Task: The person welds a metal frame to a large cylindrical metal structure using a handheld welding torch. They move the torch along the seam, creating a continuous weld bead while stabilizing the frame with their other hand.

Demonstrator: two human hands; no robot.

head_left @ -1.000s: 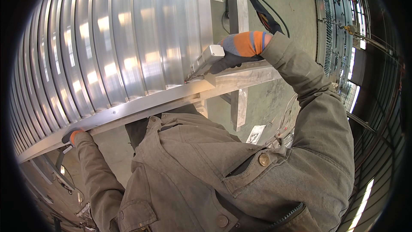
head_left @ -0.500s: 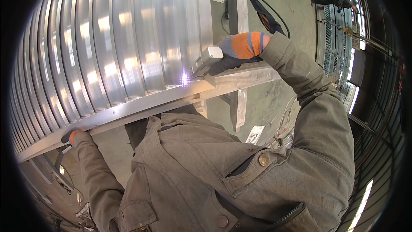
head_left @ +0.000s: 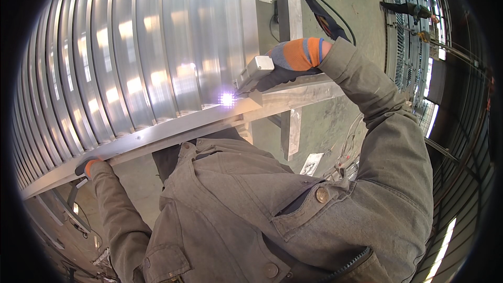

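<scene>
Right hand (head_left: 296,58): gloved in orange and grey, closed round a pale, boxy handheld tool (head_left: 254,75).
Tool position: its end sits by a violet-white glow (head_left: 227,99), where the shiny ribbed metal panel (head_left: 175,47) meets the flat silver metal rail (head_left: 139,138).
Left hand (head_left: 88,166): at the rail's far left; fingers mostly hidden, cannot tell its grip.
Risk: a tug from the black sheathed cable (head_left: 309,1) could drag the glow astray, marking the panel.
</scene>
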